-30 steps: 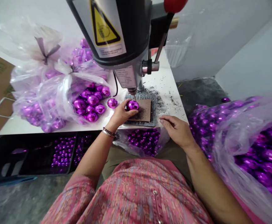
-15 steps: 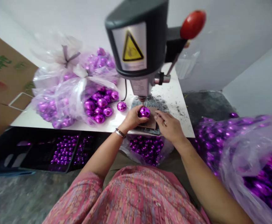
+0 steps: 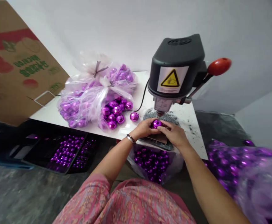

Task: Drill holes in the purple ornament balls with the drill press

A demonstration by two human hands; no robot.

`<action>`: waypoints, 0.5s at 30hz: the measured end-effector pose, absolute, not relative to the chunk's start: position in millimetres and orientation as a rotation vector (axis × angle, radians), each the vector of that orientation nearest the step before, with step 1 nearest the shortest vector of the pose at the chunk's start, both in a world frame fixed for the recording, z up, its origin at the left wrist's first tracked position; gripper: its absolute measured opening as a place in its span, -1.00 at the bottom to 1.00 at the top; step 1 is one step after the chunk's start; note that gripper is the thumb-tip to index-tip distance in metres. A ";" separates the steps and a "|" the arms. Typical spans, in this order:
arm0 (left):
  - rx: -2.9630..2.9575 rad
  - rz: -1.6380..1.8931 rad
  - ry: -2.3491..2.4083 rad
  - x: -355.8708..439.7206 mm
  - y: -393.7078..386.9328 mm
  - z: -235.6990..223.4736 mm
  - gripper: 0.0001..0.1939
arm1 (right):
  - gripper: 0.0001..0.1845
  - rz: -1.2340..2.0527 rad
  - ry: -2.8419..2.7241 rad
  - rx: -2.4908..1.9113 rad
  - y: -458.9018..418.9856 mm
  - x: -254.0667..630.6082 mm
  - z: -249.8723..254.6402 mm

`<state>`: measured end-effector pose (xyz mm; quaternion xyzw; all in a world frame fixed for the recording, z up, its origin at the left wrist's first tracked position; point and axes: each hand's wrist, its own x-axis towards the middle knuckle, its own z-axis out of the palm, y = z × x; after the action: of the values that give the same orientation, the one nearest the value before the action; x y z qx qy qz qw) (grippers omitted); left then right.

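A shiny purple ball [image 3: 157, 124] is pinched between my two hands, under the chuck of a bench drill press [image 3: 175, 65]. My left hand [image 3: 145, 128] closes on the ball from the left. From the right, my right hand [image 3: 174, 133] grips it with thumb and fingers. Below the ball a brown board [image 3: 158, 138] lies on the drill's dark base [image 3: 169, 145]. The drill tip just above the ball is too small to make out clearly.
Left on the white table [image 3: 117, 133] are a loose purple ball [image 3: 134, 116] and plastic bags of balls [image 3: 86, 102]. A cardboard box [image 3: 26, 68] stands far left. Below are an open bag of balls [image 3: 152, 163] and a black crate [image 3: 66, 154]; another bag [image 3: 240, 168] is at right.
My right hand has moved from beside the board onto the ball, so both hands now hold it. The view has shifted, putting the drill lower and further right in the picture.
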<state>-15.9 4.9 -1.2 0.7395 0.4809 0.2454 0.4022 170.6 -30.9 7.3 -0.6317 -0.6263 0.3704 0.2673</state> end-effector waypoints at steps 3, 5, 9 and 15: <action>1.836 0.631 1.295 -11.1 1.2 -1.2 -0.37 | -0.41 0.988 -1.526 -1.703 -27.0 191.6 17.3; 1.825 0.626 1.329 -9.1 0.2 -0.1 -0.32 | -0.35 0.887 -1.346 -1.682 -23.9 208.3 35.4; 1.833 0.585 1.336 -8.1 0.5 3.0 -0.31 | -0.16 0.616 -1.057 -1.534 -13.5 227.2 98.9; 1.868 0.597 1.390 -7.6 -0.6 2.2 -0.30 | -0.08 0.449 -1.031 -1.400 0.4 230.4 186.3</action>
<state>-7.6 -0.6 2.2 0.7250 0.5393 0.2315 0.3605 230.4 0.4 186.3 -0.6095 -0.4489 0.1957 0.6234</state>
